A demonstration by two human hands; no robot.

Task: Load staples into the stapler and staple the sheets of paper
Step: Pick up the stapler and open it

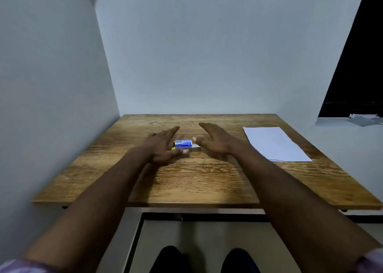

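A small blue and white staple box [183, 143] lies on top of a grey stapler [194, 148] in the middle of the wooden table [207, 179]. My left hand [163, 146] is just left of the box, fingers spread, thumb tip near the stapler's front. On the other side, my right hand [213, 138] hovers with its fingers apart and its thumb near the box's right end. Neither hand grips anything. White sheets of paper [275, 143] lie flat at the table's right side.
Grey walls close in the table at the left and back. A window ledge [350, 121] with crumpled papers is at the far right. My knees show below the table's near edge.
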